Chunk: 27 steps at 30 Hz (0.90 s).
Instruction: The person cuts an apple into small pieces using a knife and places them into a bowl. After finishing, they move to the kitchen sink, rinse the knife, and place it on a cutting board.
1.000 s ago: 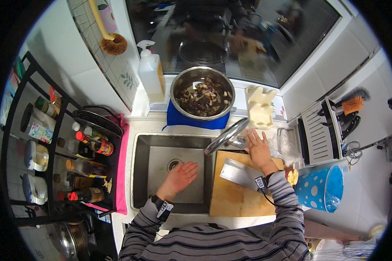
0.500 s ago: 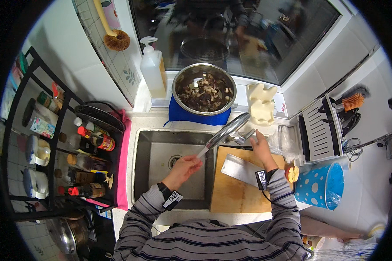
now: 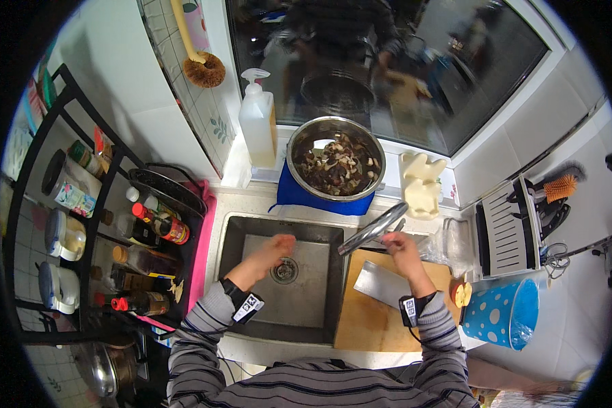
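Note:
My left hand (image 3: 266, 259) hangs over the stainless sink (image 3: 276, 321), holding nothing, its fingers loosely extended and slightly blurred. To the right, my right hand (image 3: 404, 254) has its fingers curled at the handle of the chrome faucet (image 3: 375, 227); part of that grip is hidden. The faucet's spout points down and left over the sink's right edge, and no stream shows below it. Beneath my right forearm, a cleaver (image 3: 381, 282) lies flat on a wooden cutting board (image 3: 370, 321).
Behind the sink, a metal bowl (image 3: 298, 171) of cut mushrooms in liquid sits on a blue cloth (image 3: 283, 197), beside a pump bottle (image 3: 257, 129). A seasoning rack (image 3: 88, 204) stands left. At right are a cut apple (image 3: 462, 294), a polka-dot bin (image 3: 494, 313) and a knife holder (image 3: 506, 228).
The thin stream at the faucet spout is gone. My left hand has drawn left, away from the spout, and my right hand has shifted left at the handle. The view has shifted slightly.

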{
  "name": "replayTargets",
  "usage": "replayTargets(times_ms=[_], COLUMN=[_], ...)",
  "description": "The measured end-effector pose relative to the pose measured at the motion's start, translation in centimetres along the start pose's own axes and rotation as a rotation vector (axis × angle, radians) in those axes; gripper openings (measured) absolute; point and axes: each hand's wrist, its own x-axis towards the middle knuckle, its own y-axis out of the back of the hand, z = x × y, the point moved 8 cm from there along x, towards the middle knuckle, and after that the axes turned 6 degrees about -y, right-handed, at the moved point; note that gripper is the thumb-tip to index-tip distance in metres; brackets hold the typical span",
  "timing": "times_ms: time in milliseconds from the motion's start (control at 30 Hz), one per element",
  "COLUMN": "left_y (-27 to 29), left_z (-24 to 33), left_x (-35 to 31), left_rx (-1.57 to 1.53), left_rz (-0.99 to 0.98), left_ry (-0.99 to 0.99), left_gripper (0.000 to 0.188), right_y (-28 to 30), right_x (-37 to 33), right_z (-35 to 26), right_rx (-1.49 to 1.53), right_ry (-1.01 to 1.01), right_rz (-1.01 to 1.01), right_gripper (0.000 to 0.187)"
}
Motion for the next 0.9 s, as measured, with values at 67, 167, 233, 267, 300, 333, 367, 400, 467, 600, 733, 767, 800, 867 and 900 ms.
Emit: replayTargets(times_ms=[67, 167, 233, 267, 300, 333, 367, 400, 467, 600, 733, 767, 800, 867, 900], left_y=[1.2, 2.0, 2.3, 2.5, 2.9, 3.5, 4.2, 4.7, 4.7, 1.4, -0.4, -0.5, -0.5, -0.2, -0.2], left_z=[2.5, 4.1, 3.1, 2.0, 0.8, -1.0, -2.7, -4.5, -7.4, -9.0, -8.5, -8.6, -8.5, -8.7, -8.9], left_x=[0.0, -0.7, -1.2, -1.5, -1.7, -1.8, -1.8, -1.5, -1.1, -2.2, -4.1, -4.2, -4.3, -4.9, -5.1], left_rx=[-0.023, -0.050, -0.046, -0.044, -0.035, 0.053, 0.146, 0.226, 0.421, 0.455, 0.824, 0.810, 0.790, 0.745, 0.735], left_rz=[0.062, 0.101, 0.103, 0.092, 0.076, 0.088, 0.095, 0.106, 0.035, -0.056, -0.064, -0.074, -0.071, -0.055, -0.059], left_ry=[-0.064, -0.109, -0.123, -0.121, -0.132, -0.089, -0.061, -0.017, 0.019, -0.204, -0.244, -0.214, -0.217, -0.210, -0.213], left_gripper=[0.044, 0.043, 0.038, 0.035, 0.032, 0.029, 0.027, 0.030, 0.041, 0.063, 0.070, 0.065, 0.061, 0.052, 0.050], right_y=[-2.9, -1.1, 0.3, 1.4, 2.5, 3.6, 4.5, 5.5, 6.7, 6.5, 6.6, 6.6, 7.0, 7.4, 7.7], right_x=[-1.0, -2.3, -3.2, -4.0, -5.1, -6.6, -8.2, -10.1, -12.7, -15.0, -15.1, -15.5, -15.9, -17.1, -17.5], right_z=[-2.9, -6.3, -4.3, -3.1, -0.4, 2.6, 4.3, 6.3, 9.7, 13.5, 13.6, 12.9, 12.5, 11.2, 10.0], right_rx=[0.096, -0.432, -0.862, -1.051, -1.201, -1.361, -1.369, -1.399, -1.407, -1.343, -1.158, -1.105, -1.037, -0.896, -0.779], right_ry=[0.110, 0.286, 0.121, 0.100, -0.077, -0.247, -0.285, -0.346, -0.360, -0.211, -0.183, -0.166, -0.218, -0.278, -0.264], right_rz=[-0.207, -0.007, -0.115, -0.166, -0.249, -0.339, -0.325, -0.318, -0.268, -0.095, -0.071, -0.094, -0.139, -0.244, -0.232], right_gripper=[0.010, 0.013, 0.017, 0.019, 0.020, 0.021, 0.022, 0.024, 0.030, 0.047, 0.047, 0.046, 0.044, 0.039, 0.033])
